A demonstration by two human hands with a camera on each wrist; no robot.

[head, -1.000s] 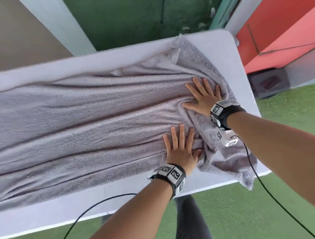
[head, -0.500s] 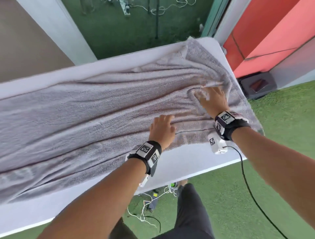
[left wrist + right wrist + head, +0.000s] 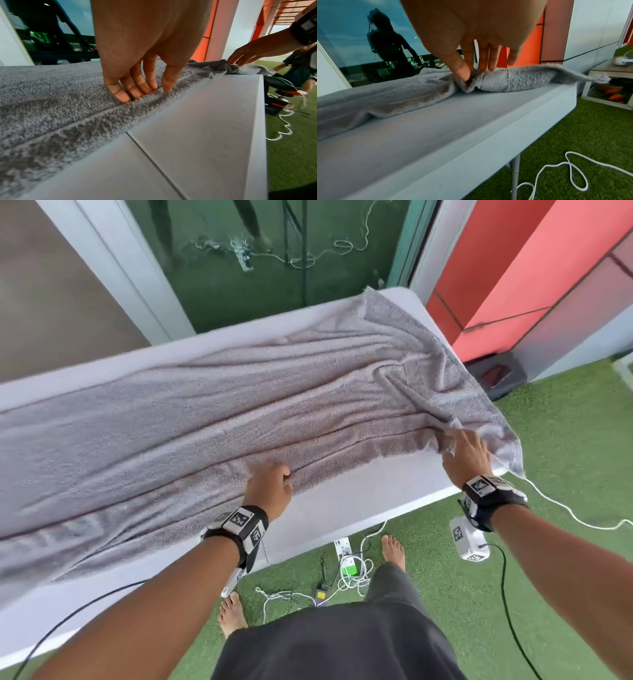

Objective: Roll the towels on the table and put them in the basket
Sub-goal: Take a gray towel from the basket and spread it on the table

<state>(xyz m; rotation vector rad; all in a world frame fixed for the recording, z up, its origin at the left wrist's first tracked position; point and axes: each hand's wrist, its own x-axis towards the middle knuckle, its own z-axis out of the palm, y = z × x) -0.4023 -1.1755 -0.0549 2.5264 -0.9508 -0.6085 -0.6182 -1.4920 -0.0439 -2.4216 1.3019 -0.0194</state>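
Towel point(image 3: 205, 419), grey and wrinkled, lies spread lengthwise over the white surface point(image 3: 346, 508), its right end spilling past the surface's edge and its far corner reaching the back right corner. The left hand point(image 3: 270, 484) sits on the towel's near hem about midway along; from the left wrist view its fingers point(image 3: 132, 88) point down with the tips pressed into the terry and the thumb a little apart, nothing gathered between them, so that grip looks apart, only pressing. The right hand point(image 3: 462, 453) is at the near right part of the towel, close to the surface's end; in the right wrist view the thumb and fingers point(image 3: 462, 70) pinch a raised fold of cloth, so this grip is clamped on the towel. Both wrists carry black bands with marker tags. Below, on green turf, lie a white cable point(image 3: 575, 515), a power strip point(image 3: 344, 546) and the person's bare feet.
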